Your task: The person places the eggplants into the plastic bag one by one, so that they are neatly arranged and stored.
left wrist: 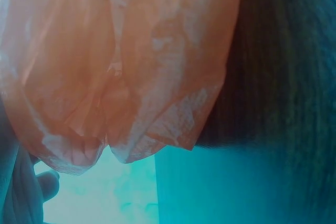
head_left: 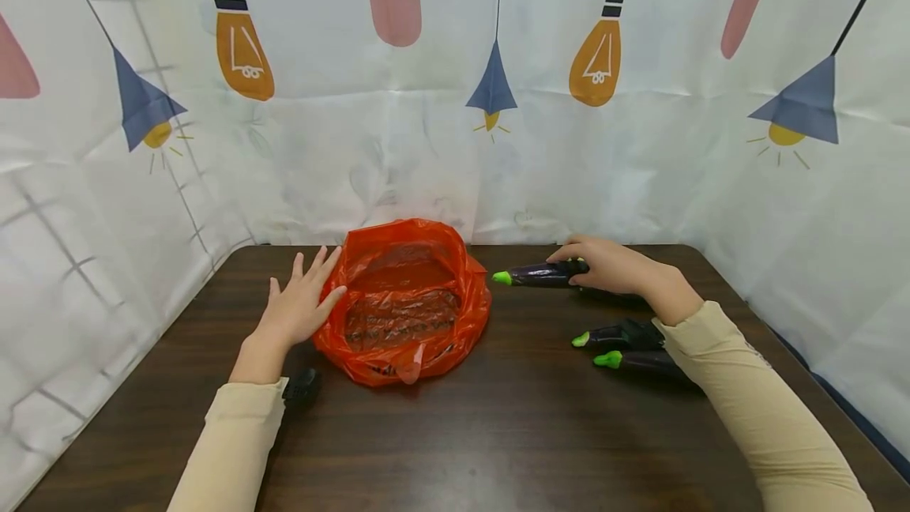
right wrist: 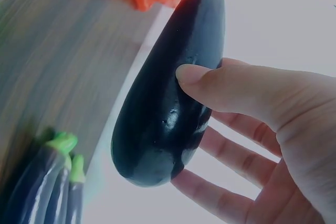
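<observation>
A red plastic bag stands with its mouth open at the middle of the table. My left hand rests against its left side, fingers straight and spread; in the left wrist view the bag hides most of that hand. To the right of the bag, my right hand grips a dark purple eggplant with a green stem end pointing toward the bag. Seen from the right wrist, the thumb presses on the eggplant and the fingers curl behind it.
More eggplants lie on the right of the brown table, partly under the right forearm. Behind the table hangs a white curtain printed with lamps and bulbs. A black wrist device shows beside the left cuff.
</observation>
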Tool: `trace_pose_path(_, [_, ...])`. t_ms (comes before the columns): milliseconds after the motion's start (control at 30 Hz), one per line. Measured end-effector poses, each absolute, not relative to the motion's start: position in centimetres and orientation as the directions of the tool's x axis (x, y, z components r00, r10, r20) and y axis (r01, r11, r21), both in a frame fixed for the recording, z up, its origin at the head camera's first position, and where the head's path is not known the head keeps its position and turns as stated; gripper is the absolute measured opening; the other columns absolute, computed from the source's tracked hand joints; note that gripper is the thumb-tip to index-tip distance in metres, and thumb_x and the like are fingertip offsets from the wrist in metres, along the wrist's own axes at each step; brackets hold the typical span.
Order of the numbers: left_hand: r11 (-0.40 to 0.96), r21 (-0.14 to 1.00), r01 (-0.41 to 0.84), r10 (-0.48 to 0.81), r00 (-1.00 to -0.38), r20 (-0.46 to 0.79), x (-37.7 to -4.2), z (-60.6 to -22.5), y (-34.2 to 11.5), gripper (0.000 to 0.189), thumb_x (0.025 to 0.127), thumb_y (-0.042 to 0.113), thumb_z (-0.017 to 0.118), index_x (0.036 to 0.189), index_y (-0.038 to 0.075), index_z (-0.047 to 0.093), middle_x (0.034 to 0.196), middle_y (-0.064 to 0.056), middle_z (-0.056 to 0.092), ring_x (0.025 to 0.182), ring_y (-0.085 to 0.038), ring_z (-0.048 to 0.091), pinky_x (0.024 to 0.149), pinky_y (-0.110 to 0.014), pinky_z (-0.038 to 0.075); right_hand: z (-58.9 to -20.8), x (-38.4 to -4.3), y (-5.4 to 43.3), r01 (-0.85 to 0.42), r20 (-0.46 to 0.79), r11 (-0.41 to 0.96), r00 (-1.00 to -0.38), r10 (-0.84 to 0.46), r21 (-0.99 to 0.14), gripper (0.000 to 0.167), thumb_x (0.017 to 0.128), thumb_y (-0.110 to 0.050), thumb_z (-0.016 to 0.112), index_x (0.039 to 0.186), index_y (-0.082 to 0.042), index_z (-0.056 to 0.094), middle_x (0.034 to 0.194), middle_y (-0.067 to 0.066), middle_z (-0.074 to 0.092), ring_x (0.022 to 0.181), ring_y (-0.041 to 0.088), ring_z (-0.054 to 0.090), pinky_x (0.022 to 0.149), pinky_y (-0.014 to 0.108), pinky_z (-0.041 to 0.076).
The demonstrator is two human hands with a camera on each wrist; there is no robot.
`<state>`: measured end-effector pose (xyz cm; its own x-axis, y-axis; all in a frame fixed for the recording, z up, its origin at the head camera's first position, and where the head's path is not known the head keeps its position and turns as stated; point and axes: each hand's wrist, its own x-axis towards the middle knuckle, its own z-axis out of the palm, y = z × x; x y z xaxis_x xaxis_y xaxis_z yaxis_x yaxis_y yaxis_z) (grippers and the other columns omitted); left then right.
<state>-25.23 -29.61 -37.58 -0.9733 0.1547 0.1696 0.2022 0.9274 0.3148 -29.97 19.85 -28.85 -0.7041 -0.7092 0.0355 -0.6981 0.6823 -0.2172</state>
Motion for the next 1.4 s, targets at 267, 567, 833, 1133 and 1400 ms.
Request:
trace_pose_path(267, [0.931, 0.304, 0.2, 0.154, -0.974, 0.168, -25.2, -37.5, -29.4, 0.077, 0.108, 0.05, 0.044, 0.167, 0.02, 0.007, 0.171, -0.018, 0.003, 0.152, -0.052, -0.006, 0.104, -0.085, -0.005, -28.8, -30.5, 17.7, -0.738, 0.058, 0.641, -0.664, -0.745, -0.21, 0.042, 0.093, -0.002, 0.075, 0.134, -0.005, 0.067, 0.129, 0.016, 0.06, 0.118, 0.037, 0.06, 0.095, 0.051, 0.053])
trace_pose_path(567, [0.942, 0.279, 0.187, 0.145, -0.975, 0.166, -25.3, -37.6, -29.3, 0.076, 0.107, 0.043, 0.049, 0.167, 0.021, 0.007, 0.171, -0.017, 0.003, 0.152, -0.051, -0.006, 0.104, -0.084, -0.005, -28.9, -30.1, 14.9, -0.796, 0.116, 0.557, -0.592, -0.797, -0.238, 0.044, 0.09, -0.002, 0.078, 0.132, -0.007, 0.069, 0.121, 0.01, 0.063, 0.109, 0.03, 0.061, 0.09, 0.046, 0.053])
trace_pose_path(833, [0.951, 0.245, 0.189, 0.149, -0.974, 0.173, -25.2, -37.6, -29.1, 0.076, 0.107, 0.038, 0.052, 0.167, 0.02, 0.008, 0.171, -0.014, 0.003, 0.152, -0.05, -0.007, 0.104, -0.084, -0.007, -28.7, -29.6, 12.3, -0.804, 0.119, 0.527, -0.573, -0.811, -0.276, 0.043, 0.091, -0.003, 0.077, 0.132, -0.01, 0.07, 0.119, 0.009, 0.063, 0.102, 0.028, 0.059, 0.085, 0.041, 0.051])
trace_pose_path(1133, [0.958, 0.218, 0.186, 0.152, -0.974, 0.166, -24.9, -37.5, -29.0, 0.077, 0.107, 0.038, 0.052, 0.167, 0.018, 0.008, 0.171, -0.013, 0.003, 0.153, -0.048, -0.008, 0.105, -0.082, -0.009, -29.3, -28.8, 9.2, -0.818, 0.116, 0.491, -0.542, -0.832, -0.299, 0.043, 0.093, -0.006, 0.076, 0.135, -0.011, 0.068, 0.125, 0.008, 0.061, 0.109, 0.023, 0.057, 0.091, 0.039, 0.051])
trace_pose_path(1400, [0.956, 0.224, 0.19, 0.153, -0.973, 0.175, -24.8, -37.4, -28.8, 0.076, 0.107, 0.036, 0.053, 0.167, 0.017, 0.011, 0.171, -0.012, 0.008, 0.153, -0.048, -0.006, 0.105, -0.083, -0.007, -29.9, -28.7, 6.2, -0.843, 0.108, 0.449, -0.496, -0.861, -0.296, 0.044, 0.093, -0.007, 0.076, 0.136, -0.011, 0.068, 0.127, 0.007, 0.06, 0.115, 0.022, 0.058, 0.096, 0.034, 0.051])
